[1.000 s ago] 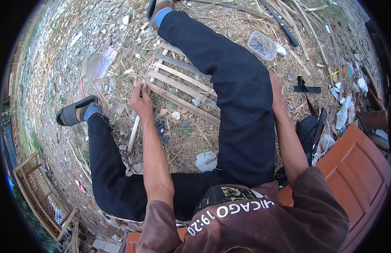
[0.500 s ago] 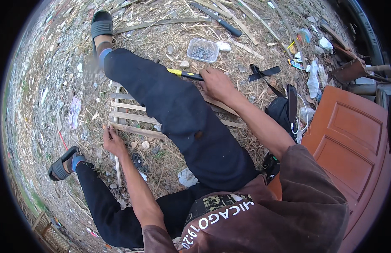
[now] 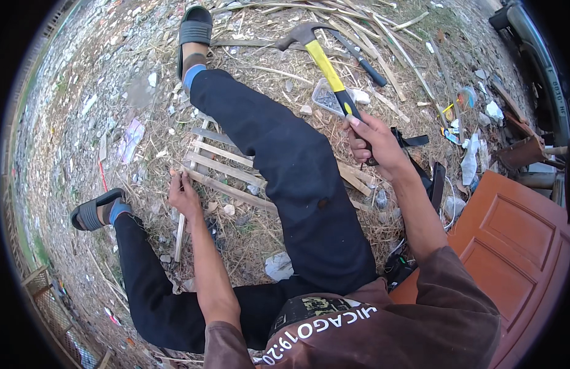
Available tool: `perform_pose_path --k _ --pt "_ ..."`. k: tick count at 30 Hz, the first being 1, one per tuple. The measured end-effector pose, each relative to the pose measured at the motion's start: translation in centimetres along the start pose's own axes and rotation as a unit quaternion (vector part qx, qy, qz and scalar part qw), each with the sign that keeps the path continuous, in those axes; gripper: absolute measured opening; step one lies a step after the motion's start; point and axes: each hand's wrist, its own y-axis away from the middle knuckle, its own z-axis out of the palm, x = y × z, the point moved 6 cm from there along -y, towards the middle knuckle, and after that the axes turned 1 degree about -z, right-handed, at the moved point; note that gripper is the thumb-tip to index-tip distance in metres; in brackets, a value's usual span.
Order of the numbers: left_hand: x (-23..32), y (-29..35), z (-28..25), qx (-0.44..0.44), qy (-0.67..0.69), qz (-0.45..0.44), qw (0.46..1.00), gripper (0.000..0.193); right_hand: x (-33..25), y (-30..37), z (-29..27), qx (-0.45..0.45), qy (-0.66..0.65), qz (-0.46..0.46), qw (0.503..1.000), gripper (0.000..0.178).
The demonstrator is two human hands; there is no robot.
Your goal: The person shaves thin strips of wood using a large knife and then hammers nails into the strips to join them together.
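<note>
My right hand (image 3: 376, 146) is wrapped round the black grip of a claw hammer (image 3: 325, 64) with a yellow and black handle. The hammer is raised above my bent leg, its head pointing up and left. On the ground, partly hidden under my leg, lies a frame of thin wooden slats (image 3: 222, 167) laid across an upright strip. My left hand (image 3: 184, 195) is closed in a pinch at the left end of the nearest slat (image 3: 232, 192). Whatever sits between those fingertips is too small to make out.
A clear plastic tub (image 3: 322, 98) of nails stands beyond the hammer. Near it lie a long dark blade with a black handle (image 3: 372, 72) and several wood strips (image 3: 392, 46). A brown panelled door (image 3: 512, 246) lies at right, beside a black bag (image 3: 423, 178). Rubble covers the left.
My right hand has lifted the hammer from beside my knee, so its head now shows. My left hand stays at the slat's end. The view has shifted slightly.
</note>
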Motion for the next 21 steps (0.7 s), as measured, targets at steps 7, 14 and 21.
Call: perform_pose_path --k 7,14,21 --pt "1.1 -0.1 -0.7 0.011 -0.021 -0.011 1.000 0.017 -1.7 2.2 9.0 -0.139 -0.050 0.019 0.989 0.016" --pt "2.7 -0.3 -0.6 -0.021 -0.039 -0.010 0.999 0.019 4.0 -0.2 17.1 -0.143 0.084 0.066 0.984 0.024" --pt "3.1 -0.2 -0.6 -0.009 -0.009 0.014 1.000 0.013 7.9 -2.1 19.2 -0.137 0.331 -0.024 0.933 0.030"
